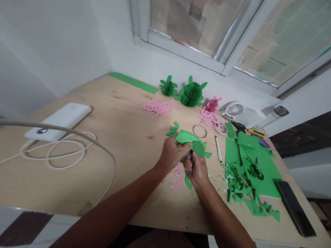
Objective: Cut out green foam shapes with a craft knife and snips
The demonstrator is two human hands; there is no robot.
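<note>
My left hand (173,153) pinches a sheet of green paper (184,136) near the middle of the table. My right hand (198,170) is closed around the dark handle of what look like scissors (191,161), whose blades are hidden by the paper and fingers. A rounded green piece with a curved line (198,148) sticks out just above the right hand. Under and beside the hands lie pink curved strips (176,181), a green offcut (188,182) and small green curved pieces (173,129).
Green paper ball figures (191,94) and a pink one (213,104) stand by the wall. Pink cutouts (158,107), tape rings (199,131), a white marker (218,148), green scraps (240,184), a phone (294,208), a small fan (234,109) and a white power bank (60,120) with cable surround the hands.
</note>
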